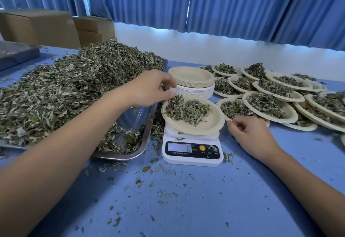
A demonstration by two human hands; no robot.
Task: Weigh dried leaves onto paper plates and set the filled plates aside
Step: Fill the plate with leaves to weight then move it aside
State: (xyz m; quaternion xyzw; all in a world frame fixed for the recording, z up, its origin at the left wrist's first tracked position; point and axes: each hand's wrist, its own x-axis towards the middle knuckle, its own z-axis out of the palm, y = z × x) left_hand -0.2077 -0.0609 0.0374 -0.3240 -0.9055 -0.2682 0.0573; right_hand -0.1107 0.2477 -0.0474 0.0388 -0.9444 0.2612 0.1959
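A paper plate (201, 126) sits on the white kitchen scale (192, 159), whose display reads 6. On the plate lies a small heap of dried leaves (186, 108). My left hand (151, 89) hovers over the plate's left rim, with curled fingers and thumb pinching leaves at the heap's edge. My right hand (250, 134) rests on the table right of the scale. Its fingers are loosely curled and hold nothing, and its fingertips lie close to the plate's right rim.
A metal tray (130, 155) on the left holds a big pile of dried leaves (74, 87). Behind the scale stands a stack of empty plates (192, 80). Several filled plates (270, 106) overlap on the right. Cardboard boxes (46, 25) stand at the back left. Leaf crumbs litter the blue table (186, 199).
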